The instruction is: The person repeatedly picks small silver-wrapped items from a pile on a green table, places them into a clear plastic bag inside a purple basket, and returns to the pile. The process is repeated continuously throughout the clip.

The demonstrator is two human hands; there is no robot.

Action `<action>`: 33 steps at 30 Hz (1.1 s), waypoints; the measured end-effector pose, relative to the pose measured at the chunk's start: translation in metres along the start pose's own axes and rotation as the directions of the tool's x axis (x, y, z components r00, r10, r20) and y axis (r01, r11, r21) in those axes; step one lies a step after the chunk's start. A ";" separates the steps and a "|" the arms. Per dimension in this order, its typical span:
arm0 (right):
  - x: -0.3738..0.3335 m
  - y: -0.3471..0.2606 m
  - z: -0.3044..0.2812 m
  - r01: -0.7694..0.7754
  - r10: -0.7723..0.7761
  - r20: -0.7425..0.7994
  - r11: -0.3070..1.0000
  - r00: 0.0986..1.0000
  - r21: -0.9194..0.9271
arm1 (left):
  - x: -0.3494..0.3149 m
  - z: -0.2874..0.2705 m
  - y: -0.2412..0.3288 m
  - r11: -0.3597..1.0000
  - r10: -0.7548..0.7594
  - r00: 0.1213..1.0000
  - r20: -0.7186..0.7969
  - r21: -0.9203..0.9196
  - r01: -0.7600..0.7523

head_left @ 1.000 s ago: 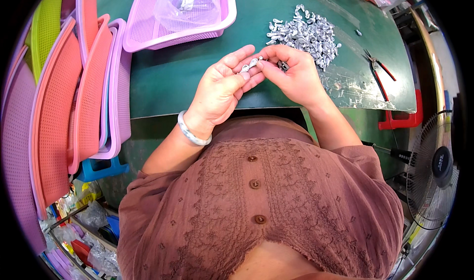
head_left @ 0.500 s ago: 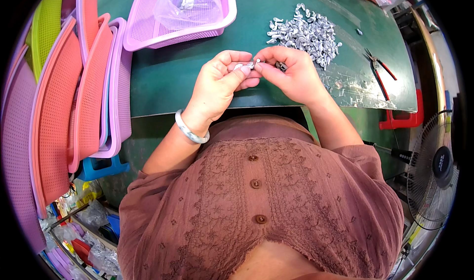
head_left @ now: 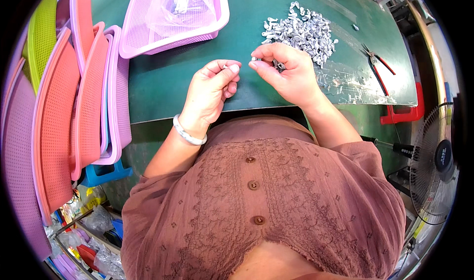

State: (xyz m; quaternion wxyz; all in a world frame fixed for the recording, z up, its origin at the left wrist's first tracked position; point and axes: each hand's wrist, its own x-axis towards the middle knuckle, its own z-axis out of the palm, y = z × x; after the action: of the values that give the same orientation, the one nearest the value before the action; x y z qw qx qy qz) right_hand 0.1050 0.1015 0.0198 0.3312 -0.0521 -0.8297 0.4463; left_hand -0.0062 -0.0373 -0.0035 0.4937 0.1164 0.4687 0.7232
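Observation:
Both hands are raised over the near edge of the green table, a short gap between them. My left hand [head_left: 210, 90], a pale bangle [head_left: 188, 132] on its wrist, pinches a small whitish piece [head_left: 225, 66] between thumb and curled fingers; most of it is hidden. Between thumb and forefinger, my right hand [head_left: 292, 75] grips a small silver-grey piece [head_left: 254, 59]. More small dark metallic pieces [head_left: 280, 66] show inside its curled fingers. Just beyond that hand lies a loose pile of small silver-grey looped metal parts [head_left: 308, 33].
A lilac basket [head_left: 223, 13] holding a clear plastic bag [head_left: 200, 3] stands at the back left. Red-handled pliers [head_left: 376, 65] lie on the table's right side. Stacked coloured baskets [head_left: 52, 117] crowd the left. A red stool [head_left: 414, 109] and a fan [head_left: 432, 164] stand at right.
My hands have moved apart from each other. The left has drawn left and slightly down, and the right keeps its pinch with a small piece at its fingertips.

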 end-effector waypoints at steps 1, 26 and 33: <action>0.000 0.000 0.000 0.002 -0.002 0.000 1.000 1.000 -0.003 | 0.000 0.001 0.001 1.000 0.004 1.000 -0.006 0.008 -0.004; -0.002 0.003 0.000 -0.188 0.182 0.050 0.971 0.982 0.151 | -0.004 0.006 0.003 0.996 0.070 0.998 0.006 0.052 -0.070; 0.000 0.000 0.002 -0.226 0.219 0.072 0.967 0.973 0.114 | -0.005 0.009 0.002 0.994 0.059 0.997 0.051 0.087 -0.063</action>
State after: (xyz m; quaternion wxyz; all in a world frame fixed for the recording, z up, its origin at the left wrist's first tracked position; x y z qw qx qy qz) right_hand 0.1037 0.1003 0.0196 0.2570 -0.1112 -0.7993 0.5317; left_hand 0.0003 -0.0364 0.0042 0.4767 0.1701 0.4846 0.7134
